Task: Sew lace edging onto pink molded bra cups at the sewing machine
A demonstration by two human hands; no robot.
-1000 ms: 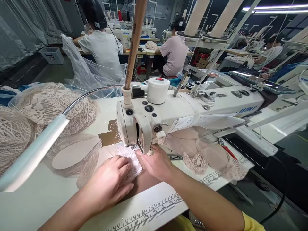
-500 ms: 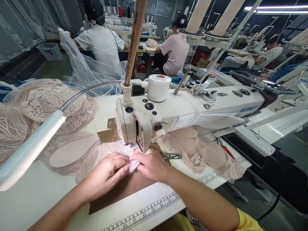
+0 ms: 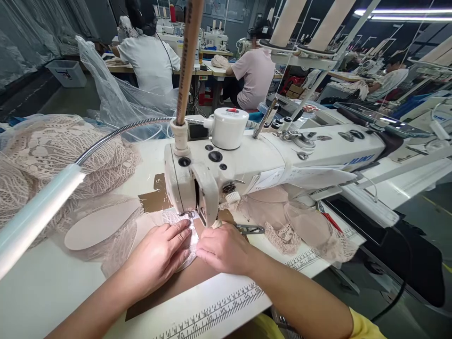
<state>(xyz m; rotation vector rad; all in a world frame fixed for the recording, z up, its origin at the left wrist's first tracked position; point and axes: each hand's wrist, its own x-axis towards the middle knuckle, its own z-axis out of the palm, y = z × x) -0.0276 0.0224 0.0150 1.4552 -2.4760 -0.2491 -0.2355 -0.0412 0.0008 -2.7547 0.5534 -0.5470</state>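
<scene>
Near the needle end of the white sewing machine [image 3: 192, 183], your two hands are at either side of a small white lace piece [image 3: 193, 241], which rests partly over a brown sheet [image 3: 158, 294] on the table [image 3: 219, 306]. Compared with a half second earlier, your hands are farther apart, and the lace is no longer bunched between your fingertips; it lies flatter, so its near edge shows again between them. For the work in hand, I judge that this makes the piece easier to line up with the needle. Your left hand [image 3: 160, 249] has its fingers stretched out and laid upon the lace from the left, pressing rather than grasping, as it seems. Your right hand [image 3: 224, 247] has its fingers bent, with the tips at the right edge of the lace; whether they pinch it, I cannot tell. The far part of the lace reaches toward the needle, but the exact contact there is too small to see. On the left lies sheer beige fabric [image 3: 122, 247], and on the right, more beige pieces [image 3: 307, 226].
</scene>
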